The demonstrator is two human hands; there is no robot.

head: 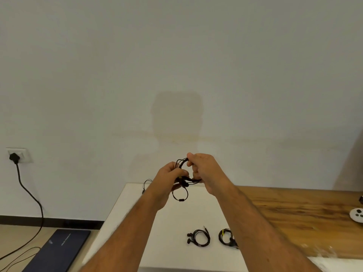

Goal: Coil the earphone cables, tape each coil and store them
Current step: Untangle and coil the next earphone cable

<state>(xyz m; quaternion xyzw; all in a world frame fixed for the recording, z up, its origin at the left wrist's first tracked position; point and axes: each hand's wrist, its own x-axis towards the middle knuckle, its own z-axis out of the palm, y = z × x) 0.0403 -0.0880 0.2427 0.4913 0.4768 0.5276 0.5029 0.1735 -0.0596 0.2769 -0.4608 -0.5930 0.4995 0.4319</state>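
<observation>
head view: both hands are raised above the far end of the white tabletop [169, 250] and hold 1 black earphone cable [182, 169] between them. the left hand [169, 176] is closed around the lower left part of the coil, thumb and fingers pinched on the gathered loops; a small bit of yellow shows at this pinch, perhaps tape, but i cannot tell for sure. the right hand [204, 169] is closed too, its fingertips gripping the upper right of the coil. 1 loose loop with the inline remote [181, 200] hangs below the hands and is not wound in yet.

i judge that the step in hand is the coiling of this cable, almost complete. the next move calls for bringing the hanging loop into the bundle, keeping the pinch firm so the turns do not spring open, and then taping.

near the front edge of the white tabletop lie 2 finished coils: a coiled earphone with its plug sticking up [199, 237], and just right of it a coiled earphone with yellow tape [225, 237], partly hidden by the right forearm. another uncoiled cable [146, 184] lies at the far left corner.

to the right is a wooden tabletop [294, 213] with a white round object [357, 214] at its right edge. on the wall, a wall socket [17, 155] holds a black plug, whose cord runs down to the floor, where a dark flat box [59, 250] lies.
</observation>
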